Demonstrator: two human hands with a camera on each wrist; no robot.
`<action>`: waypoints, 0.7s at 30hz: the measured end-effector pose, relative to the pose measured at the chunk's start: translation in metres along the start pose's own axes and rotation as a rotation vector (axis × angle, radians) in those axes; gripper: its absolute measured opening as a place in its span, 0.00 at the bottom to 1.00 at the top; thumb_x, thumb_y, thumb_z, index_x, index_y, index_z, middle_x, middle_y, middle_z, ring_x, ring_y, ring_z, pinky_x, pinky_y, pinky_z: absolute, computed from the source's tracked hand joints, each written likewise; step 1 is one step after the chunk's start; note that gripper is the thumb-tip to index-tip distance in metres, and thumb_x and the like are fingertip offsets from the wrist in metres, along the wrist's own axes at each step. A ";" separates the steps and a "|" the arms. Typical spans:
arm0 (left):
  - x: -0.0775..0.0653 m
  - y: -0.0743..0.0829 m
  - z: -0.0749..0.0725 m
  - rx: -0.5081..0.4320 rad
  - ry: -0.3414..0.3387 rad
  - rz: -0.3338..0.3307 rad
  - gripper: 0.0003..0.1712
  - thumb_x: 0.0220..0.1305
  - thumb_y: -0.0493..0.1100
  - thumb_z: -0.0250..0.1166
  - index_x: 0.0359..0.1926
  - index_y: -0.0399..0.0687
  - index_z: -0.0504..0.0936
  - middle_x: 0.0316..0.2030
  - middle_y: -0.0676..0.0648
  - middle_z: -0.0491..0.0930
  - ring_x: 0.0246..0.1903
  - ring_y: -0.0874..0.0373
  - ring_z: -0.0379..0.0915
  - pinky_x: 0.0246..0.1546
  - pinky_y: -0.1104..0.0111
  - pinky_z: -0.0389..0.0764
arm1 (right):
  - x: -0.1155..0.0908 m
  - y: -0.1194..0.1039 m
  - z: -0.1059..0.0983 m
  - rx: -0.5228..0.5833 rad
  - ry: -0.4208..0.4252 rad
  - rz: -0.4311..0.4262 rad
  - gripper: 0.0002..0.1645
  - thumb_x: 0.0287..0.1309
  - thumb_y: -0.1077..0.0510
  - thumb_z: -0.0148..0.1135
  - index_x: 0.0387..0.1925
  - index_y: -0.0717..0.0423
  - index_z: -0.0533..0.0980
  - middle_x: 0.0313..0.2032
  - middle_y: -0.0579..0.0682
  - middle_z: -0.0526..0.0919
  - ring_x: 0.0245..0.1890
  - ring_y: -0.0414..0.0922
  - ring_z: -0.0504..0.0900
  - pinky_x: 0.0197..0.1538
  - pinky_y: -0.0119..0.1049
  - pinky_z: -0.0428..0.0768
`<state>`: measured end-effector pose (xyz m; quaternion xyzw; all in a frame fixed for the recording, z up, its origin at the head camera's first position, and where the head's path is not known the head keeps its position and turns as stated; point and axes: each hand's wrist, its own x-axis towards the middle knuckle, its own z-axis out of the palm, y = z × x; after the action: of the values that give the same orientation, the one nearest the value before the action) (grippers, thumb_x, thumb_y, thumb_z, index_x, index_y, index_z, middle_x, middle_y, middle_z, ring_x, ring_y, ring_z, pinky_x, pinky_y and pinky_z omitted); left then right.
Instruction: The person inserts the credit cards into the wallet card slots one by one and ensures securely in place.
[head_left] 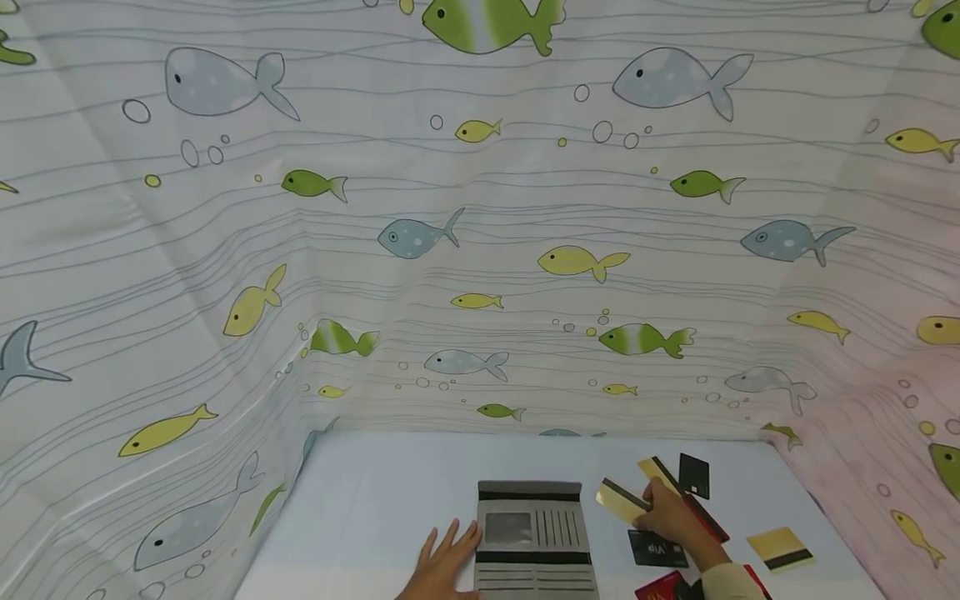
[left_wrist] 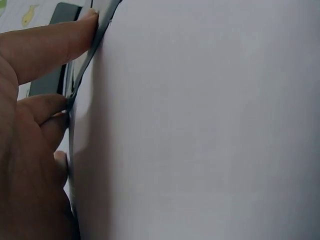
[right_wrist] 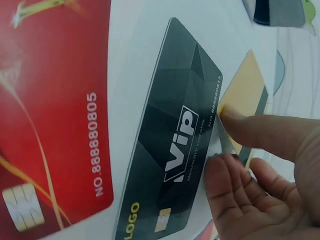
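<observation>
A grey and black wallet (head_left: 533, 533) lies unfolded on the white table, with a clear window and several slots showing. My left hand (head_left: 442, 564) rests at its left edge with fingers spread; in the left wrist view, the thumb and fingers (left_wrist: 42, 102) touch that edge. On the wallet's right, my right hand (head_left: 671, 518) pinches a gold card (head_left: 621, 501) with a dark stripe between thumb and fingertips. Just below that hand lies a black VIP card (head_left: 656, 550). The right wrist view shows the gold card (right_wrist: 245, 97) tilted up beside the black card (right_wrist: 172, 135).
Another striped gold card (head_left: 654, 469) and a small black card (head_left: 694, 475) lie behind the right hand. A further gold card (head_left: 780, 549) is to the right, and a red card (head_left: 660, 586) is at the front. Fish-patterned cloth (head_left: 525, 208) surrounds the table (head_left: 375, 500).
</observation>
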<state>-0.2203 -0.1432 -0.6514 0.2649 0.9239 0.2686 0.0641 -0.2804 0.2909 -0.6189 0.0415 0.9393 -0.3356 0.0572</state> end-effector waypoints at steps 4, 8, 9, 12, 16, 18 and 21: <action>-0.001 0.000 -0.001 0.026 0.014 0.019 0.56 0.51 0.69 0.71 0.74 0.45 0.64 0.74 0.42 0.63 0.72 0.31 0.55 0.64 0.29 0.51 | -0.001 0.003 0.000 0.071 0.045 0.015 0.19 0.46 0.68 0.72 0.36 0.64 0.70 0.27 0.52 0.75 0.28 0.45 0.74 0.29 0.35 0.73; -0.002 0.002 -0.002 0.023 0.017 0.023 0.57 0.52 0.70 0.70 0.75 0.46 0.63 0.75 0.42 0.62 0.73 0.32 0.54 0.65 0.29 0.50 | 0.002 0.008 0.001 0.134 0.086 0.048 0.11 0.51 0.70 0.66 0.36 0.65 0.73 0.28 0.52 0.77 0.27 0.43 0.76 0.28 0.34 0.77; -0.003 0.002 -0.002 0.021 0.017 0.021 0.57 0.52 0.71 0.69 0.75 0.46 0.62 0.75 0.42 0.62 0.73 0.33 0.54 0.65 0.29 0.50 | 0.003 0.009 0.001 0.159 0.087 0.054 0.11 0.51 0.70 0.65 0.38 0.66 0.74 0.28 0.52 0.78 0.27 0.43 0.77 0.28 0.35 0.78; -0.004 0.002 -0.002 0.000 0.015 0.013 0.57 0.53 0.72 0.68 0.75 0.47 0.62 0.75 0.42 0.62 0.73 0.33 0.53 0.65 0.30 0.49 | 0.004 0.009 0.001 0.204 0.077 0.079 0.13 0.53 0.70 0.63 0.42 0.69 0.77 0.29 0.53 0.80 0.27 0.43 0.79 0.29 0.36 0.81; -0.005 0.000 0.000 0.005 0.013 0.006 0.58 0.53 0.73 0.67 0.76 0.47 0.62 0.75 0.42 0.61 0.74 0.34 0.53 0.65 0.31 0.48 | 0.002 0.006 -0.003 0.241 0.069 0.119 0.14 0.60 0.68 0.58 0.47 0.70 0.79 0.32 0.54 0.82 0.28 0.42 0.81 0.31 0.36 0.82; -0.004 -0.001 0.000 0.033 0.018 0.018 0.58 0.53 0.73 0.67 0.76 0.47 0.61 0.75 0.42 0.62 0.73 0.34 0.54 0.65 0.31 0.50 | 0.000 0.004 -0.006 0.284 0.087 0.131 0.14 0.63 0.67 0.57 0.48 0.71 0.78 0.34 0.55 0.81 0.28 0.42 0.82 0.31 0.36 0.83; -0.003 -0.002 0.000 0.058 0.021 0.034 0.60 0.51 0.73 0.69 0.76 0.47 0.61 0.75 0.43 0.61 0.73 0.34 0.54 0.65 0.31 0.51 | -0.003 0.001 -0.010 0.353 0.135 0.126 0.15 0.66 0.67 0.55 0.50 0.73 0.76 0.35 0.58 0.80 0.28 0.42 0.83 0.31 0.37 0.84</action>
<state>-0.2189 -0.1465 -0.6527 0.2793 0.9274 0.2453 0.0421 -0.2776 0.2977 -0.6116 0.1321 0.8632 -0.4873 0.0070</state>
